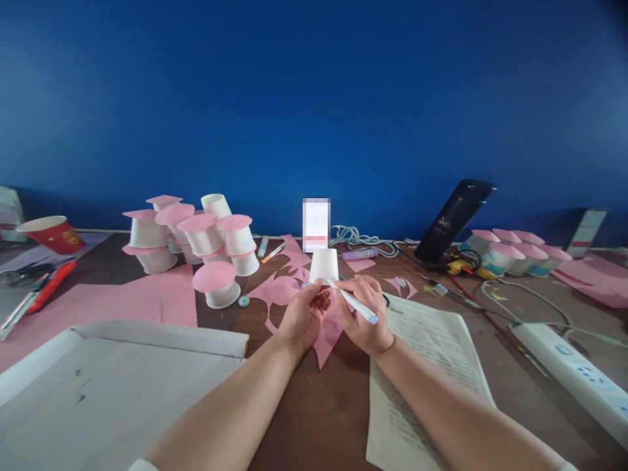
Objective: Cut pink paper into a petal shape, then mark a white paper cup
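Observation:
A small white paper cup (324, 265) is upside down in front of me, its narrow end up. The fingers of my left hand (305, 316) are closed on its lower edge from the left. My right hand (364, 313) grips a white marker (360, 307) with a pale purple end, its tip at the lower part of the cup. Pink paper scraps (328, 330) lie under and around both hands. A printed sheet (432, 366) is partly beneath my right forearm.
Stacked white cups with pink paper tops (199, 235) stand at the left, near a red cup (53, 235). A white box (122, 386) sits front left. At the right are a black cylinder (454, 219), more pink-topped cups (510, 255) and a power strip (579, 373).

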`<action>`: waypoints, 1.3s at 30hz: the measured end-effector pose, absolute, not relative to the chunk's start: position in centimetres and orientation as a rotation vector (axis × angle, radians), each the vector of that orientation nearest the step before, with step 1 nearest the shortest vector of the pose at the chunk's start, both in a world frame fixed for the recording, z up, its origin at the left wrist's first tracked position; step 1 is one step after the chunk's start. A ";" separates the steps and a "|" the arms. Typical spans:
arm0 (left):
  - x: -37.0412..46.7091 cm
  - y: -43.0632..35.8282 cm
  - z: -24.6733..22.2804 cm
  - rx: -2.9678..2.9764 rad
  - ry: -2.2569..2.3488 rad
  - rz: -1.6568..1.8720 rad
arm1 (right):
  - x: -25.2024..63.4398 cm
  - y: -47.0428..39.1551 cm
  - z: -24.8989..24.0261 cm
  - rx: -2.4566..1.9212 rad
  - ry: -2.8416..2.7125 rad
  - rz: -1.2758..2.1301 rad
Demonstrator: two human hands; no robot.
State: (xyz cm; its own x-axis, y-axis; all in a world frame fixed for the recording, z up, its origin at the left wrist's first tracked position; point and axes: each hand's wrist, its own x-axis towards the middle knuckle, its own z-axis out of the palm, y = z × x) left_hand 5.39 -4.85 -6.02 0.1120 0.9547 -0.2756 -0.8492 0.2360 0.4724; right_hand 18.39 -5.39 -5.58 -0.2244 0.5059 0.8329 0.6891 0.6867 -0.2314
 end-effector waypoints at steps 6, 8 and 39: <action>5.4 -4.8 -6.1 0.231 0.598 1.331 | 18.4 -5.3 -5.5 -0.937 -1.881 -0.240; 5.3 -4.8 -6.1 0.235 0.599 1.329 | 18.4 -5.3 -5.5 -0.943 -1.879 -0.244; 5.3 -4.8 -6.1 0.198 0.586 1.338 | 18.2 -5.5 -5.5 -0.924 -1.882 -0.221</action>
State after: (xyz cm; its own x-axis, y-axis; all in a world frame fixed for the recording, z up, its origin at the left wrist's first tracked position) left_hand 5.35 -4.76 -6.12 0.1126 0.9518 -0.2855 -0.8554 0.2390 0.4596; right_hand 18.20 -5.49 -5.50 -0.2218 0.5015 0.8362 0.6816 0.6930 -0.2348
